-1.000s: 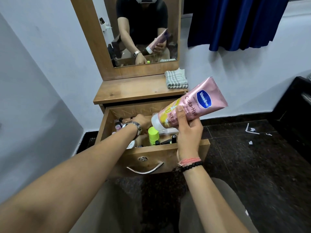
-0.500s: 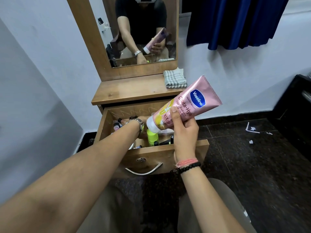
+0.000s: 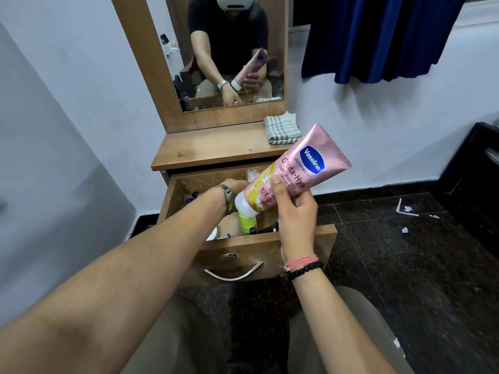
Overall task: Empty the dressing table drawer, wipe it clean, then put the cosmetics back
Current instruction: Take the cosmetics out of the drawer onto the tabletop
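Observation:
The wooden drawer (image 3: 270, 247) of the dressing table stands pulled out, with several cosmetics inside, among them a lime-green bottle (image 3: 247, 222) and small dark tubes. My right hand (image 3: 294, 211) grips a pink Vaseline lotion tube (image 3: 310, 163) above the drawer's right half, white cap pointing down-left. My left hand (image 3: 235, 184), a watch on its wrist, reaches into the back of the drawer; the tube hides its fingers. A folded checked cloth (image 3: 282, 129) lies on the table top (image 3: 216, 149) at the right.
A wood-framed mirror (image 3: 229, 49) rises behind the table top. A blue curtain (image 3: 378, 36) hangs at the upper right. Black furniture (image 3: 480, 171) stands at the right edge. Paper scraps (image 3: 405, 209) lie on the dark floor. My knees are below the drawer.
My left hand has moved a little deeper toward the drawer's back. My right hand still holds the pink tube in about the same spot.

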Demonstrator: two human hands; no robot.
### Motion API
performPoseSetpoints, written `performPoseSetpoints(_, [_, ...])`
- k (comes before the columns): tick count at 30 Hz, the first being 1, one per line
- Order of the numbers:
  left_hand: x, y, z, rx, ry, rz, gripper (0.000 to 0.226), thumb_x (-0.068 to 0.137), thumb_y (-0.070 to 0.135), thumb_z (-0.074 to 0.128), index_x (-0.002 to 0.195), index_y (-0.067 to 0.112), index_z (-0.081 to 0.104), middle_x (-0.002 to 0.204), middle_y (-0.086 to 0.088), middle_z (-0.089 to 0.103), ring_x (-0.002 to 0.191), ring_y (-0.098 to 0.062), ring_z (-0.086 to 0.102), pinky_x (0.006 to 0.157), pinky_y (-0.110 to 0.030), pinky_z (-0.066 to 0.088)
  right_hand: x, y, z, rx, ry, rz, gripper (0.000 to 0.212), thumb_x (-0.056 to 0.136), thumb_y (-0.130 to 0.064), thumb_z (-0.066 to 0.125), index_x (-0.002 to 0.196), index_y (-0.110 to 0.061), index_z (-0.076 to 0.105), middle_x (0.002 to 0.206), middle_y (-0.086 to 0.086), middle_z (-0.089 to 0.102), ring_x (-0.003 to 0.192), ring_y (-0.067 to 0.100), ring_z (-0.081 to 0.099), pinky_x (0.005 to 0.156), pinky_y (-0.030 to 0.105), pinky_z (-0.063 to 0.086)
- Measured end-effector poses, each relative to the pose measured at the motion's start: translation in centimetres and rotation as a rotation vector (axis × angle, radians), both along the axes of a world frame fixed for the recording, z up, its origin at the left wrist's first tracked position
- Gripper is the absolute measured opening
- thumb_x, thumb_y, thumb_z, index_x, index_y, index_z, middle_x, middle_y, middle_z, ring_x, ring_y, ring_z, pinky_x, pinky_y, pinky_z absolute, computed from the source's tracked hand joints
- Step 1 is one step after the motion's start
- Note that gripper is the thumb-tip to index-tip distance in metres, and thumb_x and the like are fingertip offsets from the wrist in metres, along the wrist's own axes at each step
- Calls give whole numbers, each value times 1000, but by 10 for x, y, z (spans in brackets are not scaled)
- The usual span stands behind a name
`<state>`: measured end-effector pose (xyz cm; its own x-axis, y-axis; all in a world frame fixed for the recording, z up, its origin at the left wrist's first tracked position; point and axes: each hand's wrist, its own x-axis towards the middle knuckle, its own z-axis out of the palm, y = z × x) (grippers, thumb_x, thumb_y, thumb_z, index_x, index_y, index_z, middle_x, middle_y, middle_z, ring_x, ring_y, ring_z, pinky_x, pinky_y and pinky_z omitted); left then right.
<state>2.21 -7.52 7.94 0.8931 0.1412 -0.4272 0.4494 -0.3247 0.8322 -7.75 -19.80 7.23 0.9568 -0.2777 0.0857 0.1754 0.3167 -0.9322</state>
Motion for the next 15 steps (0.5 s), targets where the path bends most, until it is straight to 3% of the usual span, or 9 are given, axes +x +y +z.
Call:
performPoseSetpoints(2, [0,4,1,-114,47,23,18,93,12,54,77,7,52,89,-8,57,56,-19,58,32,-15,42,-2,-1,0,-8,-14,4,46,76,-41,73,112,-14,65,110,-4,71,105,8,66,95,38,53])
performPoseSetpoints(4, [-5,10,7,-287,118,25,11,93,11,55,87,2,55,85,-11,56,48,-16,62,38,-21,49,-5,-1,1,-20,-21,6,53,70,-48,71,111,-14,65,107,-4,72,103,8,67,93,37,54])
performPoseSetpoints(8, [-16,36,20,-304,67,97,8,90,12,60,87,6,56,79,-7,57,65,-14,54,59,-23,46,-8,0,2,-38,-35,30,53,69,-49,69,109,-15,65,103,-7,72,100,5,67,88,30,54])
performPoseSetpoints(11, [-29,65,37,-283,54,117,14,87,14,64,97,7,59,82,-7,65,67,-13,60,55,-19,50,-10,2,1,-35,-49,58,60,70,-48,69,114,-8,64,107,-3,72,101,7,67,85,25,54])
performPoseSetpoints(15, [-46,104,57,-350,-3,160,8,89,13,61,94,7,59,84,-8,65,62,-13,64,50,-15,50,-8,4,-1,-59,-56,71,63,68,-49,70,113,-5,63,105,-1,72,100,8,68,79,22,54])
